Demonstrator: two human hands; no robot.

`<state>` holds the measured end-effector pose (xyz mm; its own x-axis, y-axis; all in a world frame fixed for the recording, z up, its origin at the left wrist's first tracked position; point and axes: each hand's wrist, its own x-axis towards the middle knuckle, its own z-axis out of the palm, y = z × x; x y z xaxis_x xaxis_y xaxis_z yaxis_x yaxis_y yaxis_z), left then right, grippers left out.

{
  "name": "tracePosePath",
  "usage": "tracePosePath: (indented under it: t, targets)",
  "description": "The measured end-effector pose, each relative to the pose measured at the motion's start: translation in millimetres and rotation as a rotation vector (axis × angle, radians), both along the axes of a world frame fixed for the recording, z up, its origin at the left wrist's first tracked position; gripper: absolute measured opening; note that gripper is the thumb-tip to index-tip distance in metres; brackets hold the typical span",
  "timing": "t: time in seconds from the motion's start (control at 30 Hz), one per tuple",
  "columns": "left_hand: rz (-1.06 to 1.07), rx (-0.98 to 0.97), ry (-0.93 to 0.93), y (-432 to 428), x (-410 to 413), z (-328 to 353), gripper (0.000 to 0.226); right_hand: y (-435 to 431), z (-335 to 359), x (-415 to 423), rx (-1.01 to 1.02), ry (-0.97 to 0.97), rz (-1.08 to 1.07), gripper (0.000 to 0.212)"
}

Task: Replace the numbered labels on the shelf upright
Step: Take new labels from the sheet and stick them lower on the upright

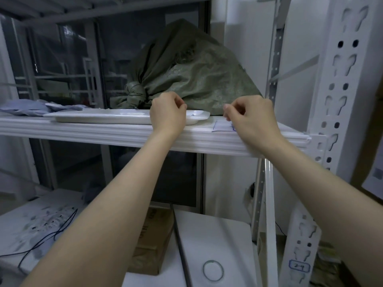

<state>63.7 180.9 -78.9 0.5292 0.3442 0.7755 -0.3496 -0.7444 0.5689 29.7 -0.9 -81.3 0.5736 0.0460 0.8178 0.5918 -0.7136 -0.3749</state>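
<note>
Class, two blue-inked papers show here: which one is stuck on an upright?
The small boxed label at bottom right; the other paper lies flat on the shelf by the right hand.

The left forearm (116, 204) and right forearm (321, 193) are bare and reach forward and upward, well apart; the left hand (167, 114) shows its back, fingers curled in, thumb meeting the fingertips; the right hand (252, 117) is level with it, back also showing, fingers curled, thumb and forefinger pressed together at the tips; nothing shows in either pinch.
</note>
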Motion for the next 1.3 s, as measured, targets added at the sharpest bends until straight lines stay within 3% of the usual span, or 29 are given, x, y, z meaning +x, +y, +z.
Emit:
tracePosePath:
  t: [0.3,0.43,0.63,0.73,0.83,0.93,1.0,1.13,1.3]
  targets:
    - [-0.114,-0.033,-0.009,-35,-29,-8,0.038,-21,-11,-23,-0.338,0.096,-0.082,0.043]
    - [-0.136,-0.011,-0.015,-66,-57,-14,0.040,-39,-19,-35,-0.242,-0.027,-0.025,0.016]
    - [-0.291,-0.015,0.331,-100,-86,-26,0.052,-56,-51,-69,-0.060,-0.283,0.000,0.020]
    - [-0.274,-0.008,0.364,-109,-94,-34,0.048,-63,-74,-77,-0.019,-0.311,0.049,0.023]
    - [-0.374,-0.183,0.381,-115,-100,-45,0.046,-72,-90,-84,-0.004,-0.306,0.104,0.021]
    - [-0.523,-0.480,0.373,-120,-102,-58,0.030,-77,-101,-93,-0.017,-0.336,0.119,0.017]
    - [-0.586,-0.634,0.356,-122,-106,-67,0.036,-78,-106,-96,-0.027,-0.346,0.110,0.016]
    - [-0.653,-0.743,0.344,-124,-112,-76,0.053,-81,-110,-99,-0.089,-0.318,0.105,0.006]
    - [-0.688,-0.757,0.341,-123,-120,-78,0.040,-84,-111,-104,-0.100,-0.213,0.137,0.029]
